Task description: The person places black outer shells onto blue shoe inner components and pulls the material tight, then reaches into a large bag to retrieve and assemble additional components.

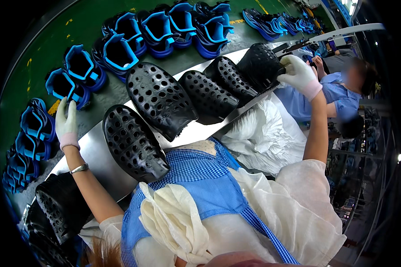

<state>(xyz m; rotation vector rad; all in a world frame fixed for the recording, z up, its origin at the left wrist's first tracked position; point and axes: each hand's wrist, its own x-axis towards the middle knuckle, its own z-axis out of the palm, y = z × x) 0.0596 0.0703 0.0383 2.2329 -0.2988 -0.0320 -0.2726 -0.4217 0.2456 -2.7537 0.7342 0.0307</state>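
Note:
My left hand (67,121), in a white glove, has its fingertips closed at the near rim of a black shoe (63,84) with bright blue collar trim. That shoe stands in a row of matching shoes on the green surface. My gloved right hand (300,76) grips the end of a hollow-looking black perforated shoe form (261,66) at the far right of a metal ledge. Beside it lie more perforated forms: two smaller ones (211,95) in the middle and two larger ones (160,99) close to my apron.
More blue-trimmed shoes (158,33) line the green surface (35,53). The metal ledge (87,151) crosses in front of me. White crumpled sheeting (265,133) hangs at right, near a person in blue (334,95). Dark perforated forms (62,209) pile up at lower left.

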